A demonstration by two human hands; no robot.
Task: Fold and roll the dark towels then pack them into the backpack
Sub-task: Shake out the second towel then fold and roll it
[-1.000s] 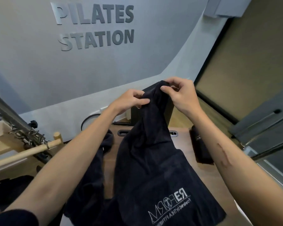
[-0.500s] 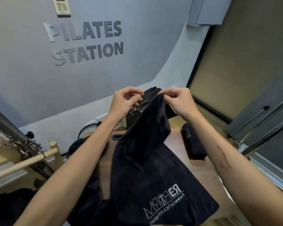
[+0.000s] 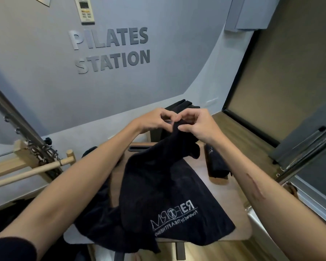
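Observation:
A dark towel [image 3: 169, 189] with a white logo hangs from both hands, its lower part spread on the wooden table [image 3: 199, 166]. My left hand [image 3: 154, 120] and my right hand [image 3: 198, 125] pinch its top edge side by side, fingertips almost touching. A rolled dark towel [image 3: 216, 162] lies on the table to the right. More dark towel cloth [image 3: 94, 215] is heaped under my left forearm. Behind my hands stands a dark backpack [image 3: 179, 110], mostly hidden.
A wooden dowel bar [image 3: 26, 172] and a metal frame with chains [image 3: 36, 147] stand at the left. The grey wall with lettering [image 3: 109, 49] is close behind the table. A dark window frame [image 3: 271, 138] and metal rail [image 3: 309, 157] run along the right.
Both hands have come closer together on the towel's top edge and dropped lower toward the table. The view has tilted, showing more of the wall.

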